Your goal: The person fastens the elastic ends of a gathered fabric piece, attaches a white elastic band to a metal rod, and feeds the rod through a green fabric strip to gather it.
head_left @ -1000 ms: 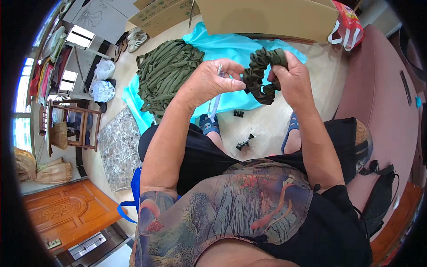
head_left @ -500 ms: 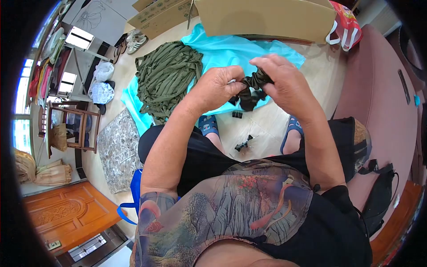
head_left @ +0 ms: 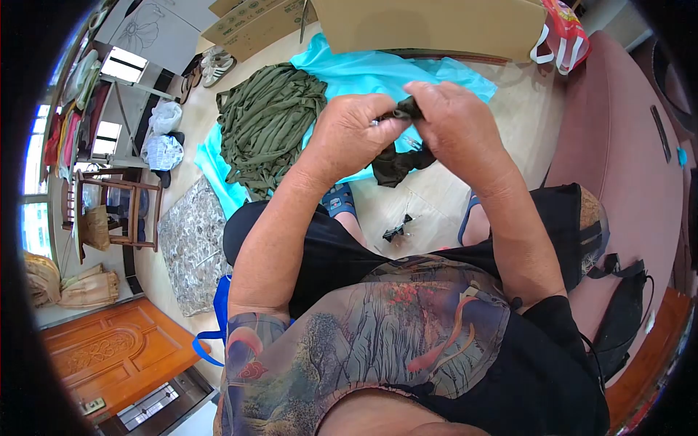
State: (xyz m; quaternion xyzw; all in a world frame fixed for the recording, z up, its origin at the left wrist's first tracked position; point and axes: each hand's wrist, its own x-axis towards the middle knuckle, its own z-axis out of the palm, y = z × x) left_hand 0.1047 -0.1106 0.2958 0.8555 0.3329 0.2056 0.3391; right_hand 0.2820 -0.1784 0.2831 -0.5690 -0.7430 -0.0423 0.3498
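Observation:
Both my hands pinch a dark green gathered fabric strip (head_left: 395,168) above the floor. My left hand (head_left: 358,134) is closed on one part, with thumb and forefinger together. My right hand (head_left: 456,131) grips the portion beside it, its fingers curled over the cloth. A loose, crumpled section hangs below and between the hands. Just beyond my left hand lies a large heap of olive green fabric strips (head_left: 273,120), spread on a turquoise sheet (head_left: 356,69). On the floor between my feet is a small black object (head_left: 398,228), perhaps a clip or scrap.
A large cardboard box (head_left: 429,29) stands ahead, with a red bag (head_left: 563,36) at its right. A pink sofa (head_left: 618,145) runs along my right side. To the left are a wooden chair (head_left: 123,211), plastic bags (head_left: 163,138) and a grey patterned mat (head_left: 193,247).
My hands have turned and drawn closer around the fabric, covering more of it. The hanging section has shifted slightly left, and the view has tilted a little.

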